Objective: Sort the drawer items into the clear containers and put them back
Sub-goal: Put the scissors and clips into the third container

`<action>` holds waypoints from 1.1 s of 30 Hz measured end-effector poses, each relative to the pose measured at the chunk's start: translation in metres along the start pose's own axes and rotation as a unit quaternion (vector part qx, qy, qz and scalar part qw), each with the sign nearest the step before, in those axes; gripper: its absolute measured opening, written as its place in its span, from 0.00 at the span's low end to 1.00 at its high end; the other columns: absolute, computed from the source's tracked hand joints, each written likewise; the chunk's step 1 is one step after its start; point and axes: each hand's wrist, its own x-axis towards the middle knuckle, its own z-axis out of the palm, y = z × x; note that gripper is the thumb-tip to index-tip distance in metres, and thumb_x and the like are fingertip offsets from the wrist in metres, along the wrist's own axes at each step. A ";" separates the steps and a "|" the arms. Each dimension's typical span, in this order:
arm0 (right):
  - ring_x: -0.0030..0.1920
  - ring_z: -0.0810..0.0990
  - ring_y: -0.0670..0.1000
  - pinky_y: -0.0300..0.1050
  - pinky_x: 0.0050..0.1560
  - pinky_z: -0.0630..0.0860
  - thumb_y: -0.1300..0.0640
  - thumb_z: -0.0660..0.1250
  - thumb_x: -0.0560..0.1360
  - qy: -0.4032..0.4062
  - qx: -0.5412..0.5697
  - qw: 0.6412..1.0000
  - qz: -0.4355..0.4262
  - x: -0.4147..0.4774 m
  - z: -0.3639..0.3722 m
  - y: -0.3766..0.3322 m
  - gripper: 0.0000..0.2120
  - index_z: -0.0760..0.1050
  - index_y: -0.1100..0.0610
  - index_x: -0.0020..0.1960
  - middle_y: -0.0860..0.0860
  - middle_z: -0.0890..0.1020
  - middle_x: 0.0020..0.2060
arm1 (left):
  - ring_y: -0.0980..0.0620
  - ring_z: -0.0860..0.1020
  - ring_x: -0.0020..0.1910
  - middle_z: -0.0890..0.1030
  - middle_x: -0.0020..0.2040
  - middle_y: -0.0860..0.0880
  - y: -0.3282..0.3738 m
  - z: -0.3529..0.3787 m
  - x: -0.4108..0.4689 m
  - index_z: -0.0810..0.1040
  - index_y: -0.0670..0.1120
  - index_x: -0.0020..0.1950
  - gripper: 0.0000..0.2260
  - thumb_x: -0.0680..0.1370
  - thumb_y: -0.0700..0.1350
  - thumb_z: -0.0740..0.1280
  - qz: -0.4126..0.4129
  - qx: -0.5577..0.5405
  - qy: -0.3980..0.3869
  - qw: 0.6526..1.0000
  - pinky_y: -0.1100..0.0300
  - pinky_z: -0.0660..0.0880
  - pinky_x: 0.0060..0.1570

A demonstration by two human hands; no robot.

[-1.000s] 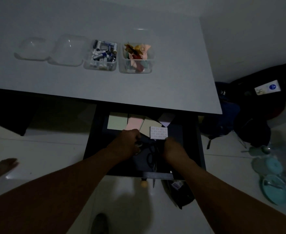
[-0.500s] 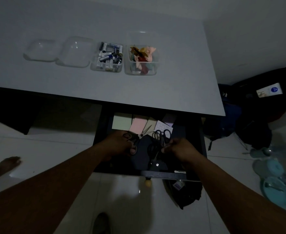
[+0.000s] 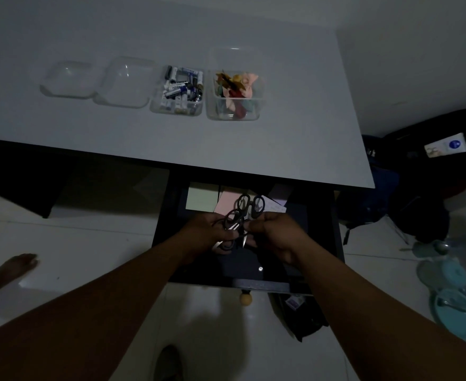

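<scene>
White desk top [image 3: 171,144]: four clear plastic containers [image 3: 67,81] along far edge. Open black drawer [image 3: 317,237], front edge: left hand [image 3: 207,235], right hand [image 3: 275,235], both gripping black-handled scissors [image 3: 244,213] above coloured papers [image 3: 201,199].

Left hand [image 3: 209,232] and right hand [image 3: 274,233] gripping black-handled scissors [image 3: 244,213] at frame centre, above open drawer [image 3: 319,229]; four clear containers [image 3: 234,86] on tabletop [image 3: 144,138], upper frame.

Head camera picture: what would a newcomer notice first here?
Probably the two hands, left hand and right hand, meeting over the open drawer with black-handled scissors between them. Next, the row of clear containers on the white table: batteries in one, colourful paper pieces in another.
</scene>
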 end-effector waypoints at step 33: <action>0.37 0.77 0.45 0.37 0.43 0.76 0.66 0.72 0.75 -0.008 -0.277 0.921 -0.274 -0.032 -0.009 -0.038 0.10 0.82 0.56 0.54 0.51 0.81 0.39 | 0.46 0.82 0.44 0.81 0.53 0.38 0.008 -0.002 -0.050 0.72 0.40 0.68 0.14 0.82 0.35 0.62 0.047 -0.117 0.014 0.992 0.46 0.80 0.56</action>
